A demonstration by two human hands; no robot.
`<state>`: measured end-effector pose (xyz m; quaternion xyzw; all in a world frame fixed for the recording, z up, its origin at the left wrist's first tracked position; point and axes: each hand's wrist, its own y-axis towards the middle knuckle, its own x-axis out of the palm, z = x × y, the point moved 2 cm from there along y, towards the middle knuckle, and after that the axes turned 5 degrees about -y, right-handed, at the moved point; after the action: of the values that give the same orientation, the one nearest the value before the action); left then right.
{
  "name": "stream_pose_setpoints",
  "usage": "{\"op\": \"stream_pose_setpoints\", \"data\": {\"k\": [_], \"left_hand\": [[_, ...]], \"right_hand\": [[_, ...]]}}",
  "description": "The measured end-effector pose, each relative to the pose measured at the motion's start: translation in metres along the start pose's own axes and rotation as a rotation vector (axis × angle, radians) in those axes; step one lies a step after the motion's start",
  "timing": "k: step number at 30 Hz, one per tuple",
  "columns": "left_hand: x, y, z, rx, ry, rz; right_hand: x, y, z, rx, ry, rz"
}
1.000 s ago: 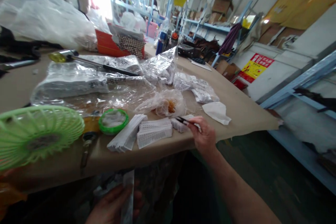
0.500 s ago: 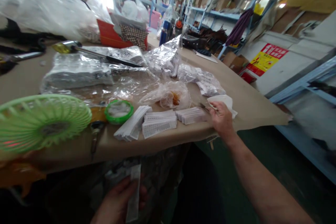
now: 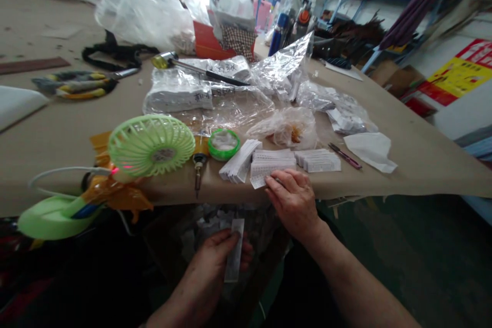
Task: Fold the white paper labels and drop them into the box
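My left hand (image 3: 221,261) is below the table edge, closed on a narrow clear packet (image 3: 234,250) held upright. My right hand (image 3: 294,200) rests at the table's front edge, fingers curled onto the middle stack of white printed labels (image 3: 269,164). Two more label stacks lie beside it, one fanned to the left (image 3: 240,160) and one to the right (image 3: 318,160). A dark pen-like tool (image 3: 345,156) lies on the table right of the stacks, apart from my hand.
A green desk fan (image 3: 151,144) stands at the front left, with a green tape roll (image 3: 224,143) and a small tool (image 3: 198,170) beside it. Clear plastic bags (image 3: 215,97), white paper (image 3: 371,149), pliers (image 3: 75,85) and a screwdriver (image 3: 200,69) lie further back. Shelving stands behind.
My right hand laid the dark tool down at the right, then came back left onto the middle label stack. The view swung left and down. My left hand keeps its packet.
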<state>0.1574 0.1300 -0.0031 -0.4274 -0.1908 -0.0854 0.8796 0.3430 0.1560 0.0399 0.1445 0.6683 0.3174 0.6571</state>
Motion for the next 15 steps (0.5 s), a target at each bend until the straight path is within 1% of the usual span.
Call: {"op": "stream_pose_setpoints", "data": {"k": [4, 8, 11, 15], "left_hand": [[0.01, 0.0, 0.013, -0.013, 0.008, 0.011], [0.021, 0.001, 0.026, -0.028, -0.009, -0.059], [0.028, 0.0, 0.033, -0.059, -0.06, -0.173], [0.035, -0.005, 0.038, -0.046, -0.154, -0.368]], "right_hand": [[0.003, -0.003, 0.005, 0.04, 0.123, 0.09], [0.0, -0.005, 0.007, 0.068, 0.295, 0.165], [-0.011, -0.007, -0.004, 0.007, 0.448, 0.203], [-0.019, -0.011, -0.027, -0.149, 0.607, 0.128]]}}
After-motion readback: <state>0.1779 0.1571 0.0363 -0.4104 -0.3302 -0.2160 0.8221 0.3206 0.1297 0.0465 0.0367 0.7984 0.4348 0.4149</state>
